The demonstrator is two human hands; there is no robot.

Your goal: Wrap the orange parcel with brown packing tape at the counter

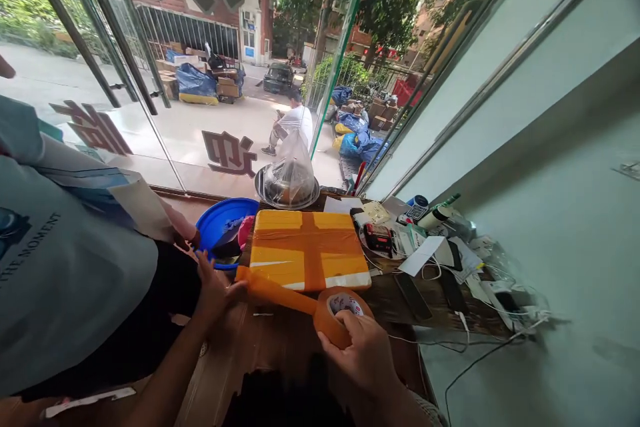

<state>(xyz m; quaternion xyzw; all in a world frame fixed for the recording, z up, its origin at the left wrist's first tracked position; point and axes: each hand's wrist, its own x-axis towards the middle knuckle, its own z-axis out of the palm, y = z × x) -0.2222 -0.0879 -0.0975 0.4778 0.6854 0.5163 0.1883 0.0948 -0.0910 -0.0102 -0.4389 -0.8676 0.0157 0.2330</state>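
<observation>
A flat box (283, 240), wrapped in yellow with crossing strips of brown-orange tape, lies on the dark wooden table. My right hand (363, 347) grips a roll of orange packing tape (327, 320) in front of the box's near right corner, thumb at its white core. From the roll, a pulled-out tape strip (280, 295) runs left along the near side to the box's left corner. There my left hand (217, 290) has its fingers apart, with its thumb beside the strip's end. Whether that thumb presses on the tape is hard to see.
A person in a light shirt (85, 267) stands close at left, one hand (186, 233) near a blue basin (210, 220). Behind the box is a bagged metal bowl (290, 177). Phones, papers and cables clutter the table's right side (415, 297). Glass doors (345, 33) face the street.
</observation>
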